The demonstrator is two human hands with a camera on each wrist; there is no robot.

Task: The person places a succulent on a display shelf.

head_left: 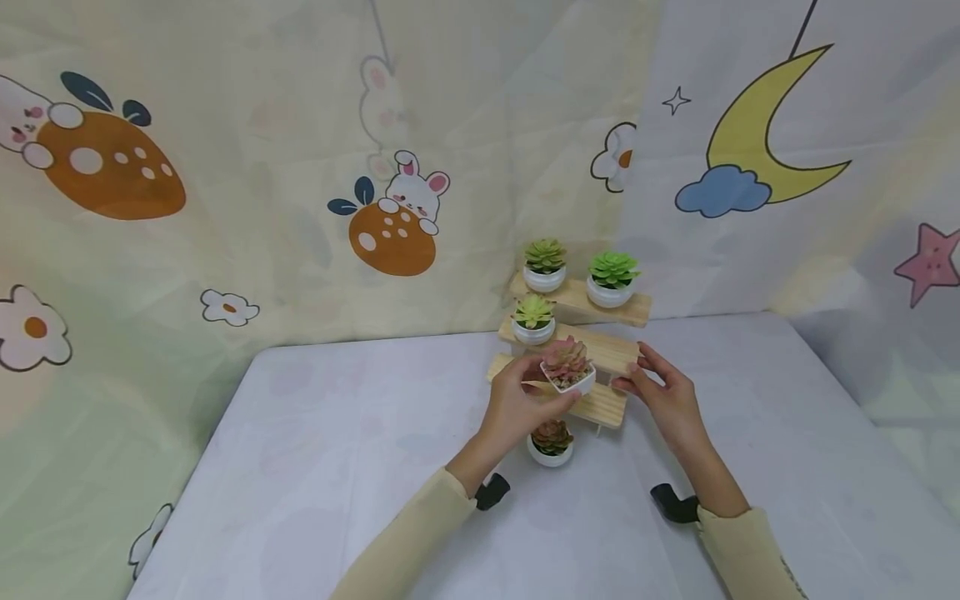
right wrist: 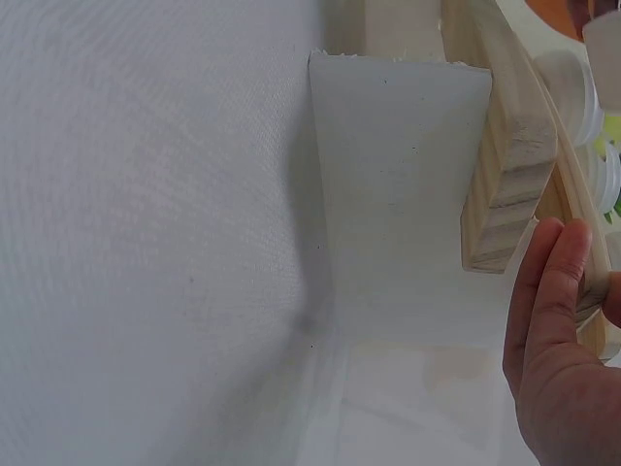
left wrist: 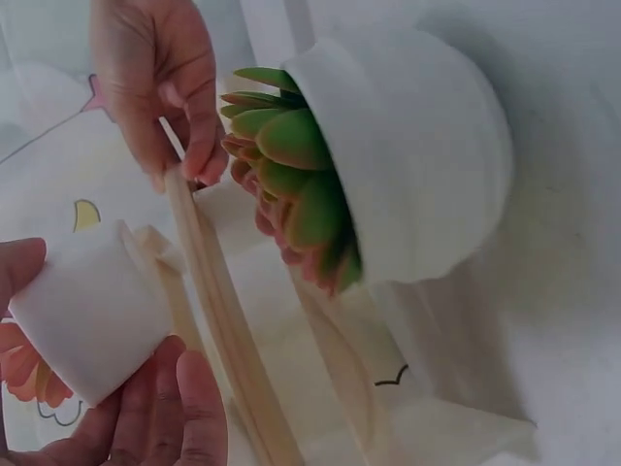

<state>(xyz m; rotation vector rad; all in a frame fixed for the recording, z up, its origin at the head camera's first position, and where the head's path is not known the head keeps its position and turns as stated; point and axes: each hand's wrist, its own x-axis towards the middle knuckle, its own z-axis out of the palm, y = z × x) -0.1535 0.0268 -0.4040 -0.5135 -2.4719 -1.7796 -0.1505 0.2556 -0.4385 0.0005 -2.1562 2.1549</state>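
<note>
My left hand point(head_left: 516, 408) holds a pink succulent in a white angular pot point(head_left: 576, 383), thumb and fingers on opposite sides. The pot is tilted in front of the wooden tiered stand point(head_left: 600, 343). In the left wrist view the same white pot point(left wrist: 92, 316) lies between the thumb and fingers. At the stand's right side, my right hand point(head_left: 666, 396) pinches the end of the middle board; the right wrist view shows its fingers point(right wrist: 558, 282) against that wood. A reddish-green succulent in a round white pot point(head_left: 551, 454) stands on the table below the left hand.
Two green potted succulents point(head_left: 545, 265) occupy the top board, and a yellow-green one point(head_left: 533, 321) sits at the left of the middle board. A printed cloth point(head_left: 465, 300) hangs behind the white table point(head_left: 360, 450). Black wrist mounts point(head_left: 675, 504) stick out near the sleeves.
</note>
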